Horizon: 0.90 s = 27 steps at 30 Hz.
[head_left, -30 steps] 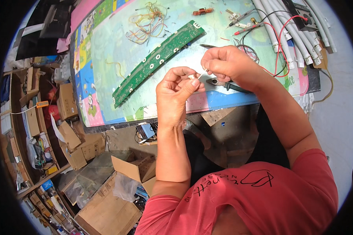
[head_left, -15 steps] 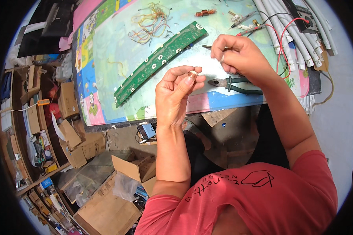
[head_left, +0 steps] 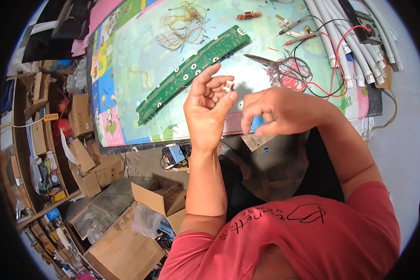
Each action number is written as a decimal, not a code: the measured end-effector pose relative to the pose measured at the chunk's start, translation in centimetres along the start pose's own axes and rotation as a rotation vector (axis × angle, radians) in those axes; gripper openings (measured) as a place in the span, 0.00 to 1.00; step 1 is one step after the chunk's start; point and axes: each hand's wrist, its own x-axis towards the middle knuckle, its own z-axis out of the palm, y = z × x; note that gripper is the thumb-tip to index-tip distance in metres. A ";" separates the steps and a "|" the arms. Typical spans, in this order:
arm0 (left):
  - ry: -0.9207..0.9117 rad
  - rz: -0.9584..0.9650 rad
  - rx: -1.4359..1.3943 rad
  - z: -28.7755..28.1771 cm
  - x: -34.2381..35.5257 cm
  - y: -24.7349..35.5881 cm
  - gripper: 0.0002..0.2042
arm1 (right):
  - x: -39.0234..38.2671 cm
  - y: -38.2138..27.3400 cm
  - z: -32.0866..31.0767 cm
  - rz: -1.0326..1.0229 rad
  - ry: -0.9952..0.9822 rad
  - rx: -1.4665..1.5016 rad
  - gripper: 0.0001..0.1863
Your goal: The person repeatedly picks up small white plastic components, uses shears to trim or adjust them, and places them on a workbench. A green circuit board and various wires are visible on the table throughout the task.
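My left hand is raised over the near part of the table. It pinches a small pale component with a copper-brown side between thumb and fingers; its exact kind is too small to tell. Just to its right hovers my right hand, palm down, with bent fingers. A gap shows between its thumb and forefinger, and no object is visible in it. The pliers seen before are hidden behind this hand. Beyond it, black-handled scissors lie across a bundle of red and white wires.
A long green circuit board lies diagonally on the table mat. Tangled wires and a copper coil are farther back. Grey tubes, test probes and a meter occupy the right. Cardboard boxes stand lower left.
My right hand has come down and nearer, uncovering the scissors and wire bundle and covering the pliers. My left hand has turned, showing the component's pale face.
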 end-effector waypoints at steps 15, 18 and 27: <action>0.034 0.309 0.417 0.5 -0.4 -0.4 0.28 | 1.3 1.5 1.2 0.031 0.525 -0.043 0.09; 0.038 0.310 0.476 0.8 -0.6 -0.2 0.28 | 1.5 1.2 1.3 0.071 0.647 0.075 0.09; 0.021 0.311 0.451 1.4 -0.9 -0.3 0.26 | 1.7 1.8 1.5 0.013 0.674 0.106 0.08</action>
